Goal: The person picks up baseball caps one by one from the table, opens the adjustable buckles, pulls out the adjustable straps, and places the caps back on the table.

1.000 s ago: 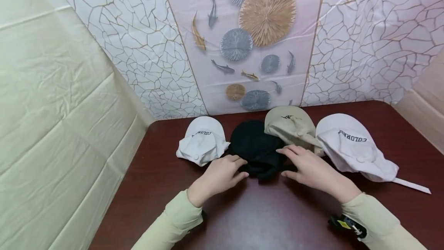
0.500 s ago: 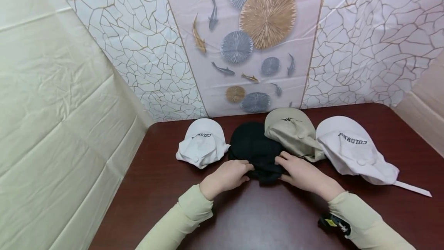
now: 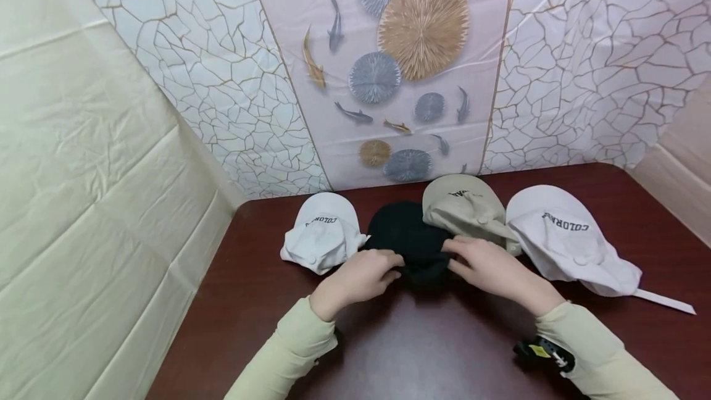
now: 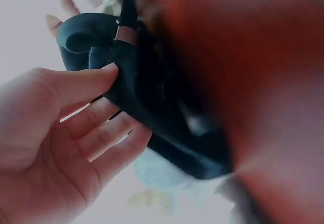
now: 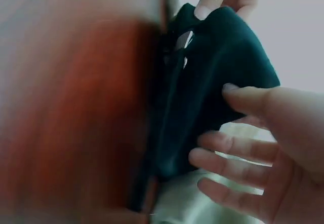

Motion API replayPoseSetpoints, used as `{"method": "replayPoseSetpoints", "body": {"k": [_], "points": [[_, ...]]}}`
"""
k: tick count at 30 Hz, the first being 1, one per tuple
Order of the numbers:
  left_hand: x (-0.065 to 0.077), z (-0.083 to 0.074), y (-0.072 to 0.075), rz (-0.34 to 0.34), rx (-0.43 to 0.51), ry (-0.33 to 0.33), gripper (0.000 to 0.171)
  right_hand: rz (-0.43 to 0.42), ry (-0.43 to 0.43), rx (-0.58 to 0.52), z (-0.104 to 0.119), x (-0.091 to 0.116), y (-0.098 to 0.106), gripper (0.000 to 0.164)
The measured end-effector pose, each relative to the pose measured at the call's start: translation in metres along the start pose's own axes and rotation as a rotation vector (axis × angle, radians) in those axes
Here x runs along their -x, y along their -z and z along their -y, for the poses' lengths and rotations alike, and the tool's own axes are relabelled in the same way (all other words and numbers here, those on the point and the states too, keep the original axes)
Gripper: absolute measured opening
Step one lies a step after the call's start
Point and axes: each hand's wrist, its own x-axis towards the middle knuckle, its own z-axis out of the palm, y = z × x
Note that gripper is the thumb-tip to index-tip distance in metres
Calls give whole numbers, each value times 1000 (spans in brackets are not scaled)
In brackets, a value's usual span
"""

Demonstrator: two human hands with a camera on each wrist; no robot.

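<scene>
A black cap (image 3: 411, 236) lies between my two hands, brim toward the back wall. My left hand (image 3: 360, 278) pinches its near left edge; in the left wrist view the thumb (image 4: 83, 85) presses one face of the fabric while the fingers pass behind it. On the opposite side my right hand (image 3: 489, 267) pinches the cap's edge, its thumb (image 5: 253, 100) on the cloth and the other fingers spread below in the right wrist view. The cap's strap with a small metal buckle (image 4: 126, 35) shows at its opening.
Left of the black cap sits a white cap (image 3: 322, 239). A beige cap (image 3: 466, 205) overlaps its right side, and another white cap (image 3: 572, 242) with a loose strap (image 3: 665, 300) lies farther right. All rest on a dark red table (image 3: 378, 350) before a patterned cloth wall (image 3: 408, 128).
Both hands have come in from beside the black cap and taken hold of its near edges. The cap's near part now looks smoother and slightly raised. The other caps stay put.
</scene>
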Motion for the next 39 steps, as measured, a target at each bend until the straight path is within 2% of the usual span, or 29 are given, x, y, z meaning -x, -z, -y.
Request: {"method": "replayPoseSetpoints", "body": {"k": [6,10,14,18,23,26,29,32,35,39], "points": [[7,1,37,-169,61,21,7,-145,-20,-125,8,-8,21,8],[9,0,52,-262,106,18,8,-221,-31,-154,12,-11,26,6],[10,0,58,-313,138,23,9,-274,-62,-176,14,-12,28,5],[10,-1,59,-339,160,30,9,-288,-125,-224,15,-8,29,9],[11,-1,63,-380,216,55,9,-348,-231,-186,9,12,28,12],[11,-1,67,-409,276,69,10,-378,-245,-139,-1,28,23,9],[12,0,73,-445,342,93,11,-381,-219,-111,-9,41,16,2],[14,0,79,-469,418,131,13,-349,-208,-121,-9,48,6,4],[15,0,83,-469,494,169,15,-297,-211,-183,-4,47,-4,5],[16,0,82,-457,560,192,15,-255,-219,-296,10,39,-17,16]]}}
